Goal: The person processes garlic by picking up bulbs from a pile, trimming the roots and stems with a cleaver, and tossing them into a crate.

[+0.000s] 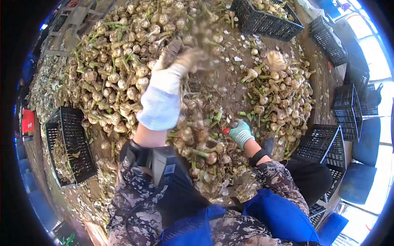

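Observation:
My left hand [174, 76], in a white glove with soil-stained fingers, is raised over the edge of the large garlic heap [119, 78]. Its fingertips are smeared by motion, but the fingers look apart and I see nothing held in them. A blurred garlic bulb [276, 60] appears above the smaller garlic pile [283, 98] on the right. My right hand [241, 134], in a green and white striped glove, is closed around a red-handled tool [226, 131]; its working end cannot be made out. Loose garlic bulbs with stems [211, 158] lie below and between my hands.
A black crate [269, 26] holding garlic stands at the back. Another black crate [72, 145] with stem scraps sits on the left. More black crates [322, 141] line the right side, near blue seats [358, 184]. Cut stems and peel litter the soil.

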`<state>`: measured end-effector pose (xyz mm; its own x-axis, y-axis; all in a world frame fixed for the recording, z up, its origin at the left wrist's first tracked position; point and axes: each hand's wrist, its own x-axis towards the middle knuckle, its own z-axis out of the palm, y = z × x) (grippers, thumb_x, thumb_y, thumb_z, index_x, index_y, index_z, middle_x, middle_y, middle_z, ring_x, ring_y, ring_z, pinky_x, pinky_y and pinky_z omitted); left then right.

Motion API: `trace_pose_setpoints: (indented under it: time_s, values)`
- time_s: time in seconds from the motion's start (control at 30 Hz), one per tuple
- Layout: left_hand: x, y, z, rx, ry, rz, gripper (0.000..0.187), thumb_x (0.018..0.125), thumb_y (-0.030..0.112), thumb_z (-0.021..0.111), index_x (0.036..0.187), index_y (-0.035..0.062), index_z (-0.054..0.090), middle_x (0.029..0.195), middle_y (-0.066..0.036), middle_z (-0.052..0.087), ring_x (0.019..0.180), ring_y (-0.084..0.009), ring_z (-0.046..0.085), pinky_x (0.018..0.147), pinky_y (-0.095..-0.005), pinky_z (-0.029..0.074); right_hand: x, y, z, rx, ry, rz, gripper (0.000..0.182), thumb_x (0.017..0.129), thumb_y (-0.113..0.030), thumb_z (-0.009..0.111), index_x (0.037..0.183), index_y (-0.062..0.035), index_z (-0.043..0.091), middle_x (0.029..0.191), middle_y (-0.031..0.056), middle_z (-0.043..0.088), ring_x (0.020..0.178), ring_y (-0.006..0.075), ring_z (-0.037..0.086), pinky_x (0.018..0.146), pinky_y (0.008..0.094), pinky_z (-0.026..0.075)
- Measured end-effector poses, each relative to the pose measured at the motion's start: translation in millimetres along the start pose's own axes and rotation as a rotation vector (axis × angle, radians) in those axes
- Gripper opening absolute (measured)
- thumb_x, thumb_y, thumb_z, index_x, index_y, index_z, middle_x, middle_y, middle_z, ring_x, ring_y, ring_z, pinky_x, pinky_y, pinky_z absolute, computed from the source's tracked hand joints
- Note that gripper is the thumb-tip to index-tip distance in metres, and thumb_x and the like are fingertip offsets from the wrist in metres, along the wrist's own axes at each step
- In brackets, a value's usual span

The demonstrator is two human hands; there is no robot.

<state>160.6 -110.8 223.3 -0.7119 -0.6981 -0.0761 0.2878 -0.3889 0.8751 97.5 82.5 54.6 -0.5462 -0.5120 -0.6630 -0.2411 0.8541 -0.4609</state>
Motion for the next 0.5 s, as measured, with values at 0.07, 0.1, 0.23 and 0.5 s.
trace_pose_setpoints:
  time_s: [0.07,0.1,0.23,0.5]
  values:
    - [6,-17,-23,-0.017,-0.065,-0.084,0.027,0.079,0.009,0.052,0.104,-0.0018,0.051,0.091,-0.01,0.059,0.084,-0.0192,0.056,0.083,-0.0313,0.042,-16,-7,4,-0.197,-0.095,-0.109,0.04,0.08,-0.017,0.051,0.115,-0.0006,0.039,0.106,0.0136,0.051,0.086,0.0246,0.053,0.081,0.0312,0.044]
    - [3,-19,-21,0.027,-0.065,-0.097,0.025,0.079,0.009,0.053,0.101,-0.0014,0.053,0.087,-0.009,0.059,0.083,-0.0181,0.057,0.079,-0.0296,0.043,-11,-6,30,-0.015,-0.042,-0.038,0.045,0.077,-0.016,0.055,0.115,-0.0004,0.037,0.1,0.012,0.053,0.083,0.0225,0.054,0.078,0.0297,0.047]
    - [10,-35,-37,0.269,0.051,-0.204,0.033,0.068,0.007,0.067,0.097,-0.0025,0.055,0.093,-0.008,0.058,0.081,-0.0131,0.054,0.073,-0.0243,0.044,19,1,113,0.251,0.126,-0.011,0.029,0.076,-0.015,0.057,0.101,-0.0048,0.05,0.079,0.0061,0.056,0.074,0.017,0.054,0.064,0.0278,0.044]
    - [17,-59,-49,0.554,-0.132,-0.151,0.052,0.06,0.012,0.074,0.103,-0.0029,0.049,0.095,-0.011,0.057,0.081,-0.0169,0.055,0.073,-0.0264,0.046,28,-32,-1,1.168,0.481,-0.051,0.015,0.073,0.002,0.052,0.088,-0.0022,0.05,0.072,-0.0004,0.05,0.06,0.0093,0.044,0.051,0.0224,0.04]
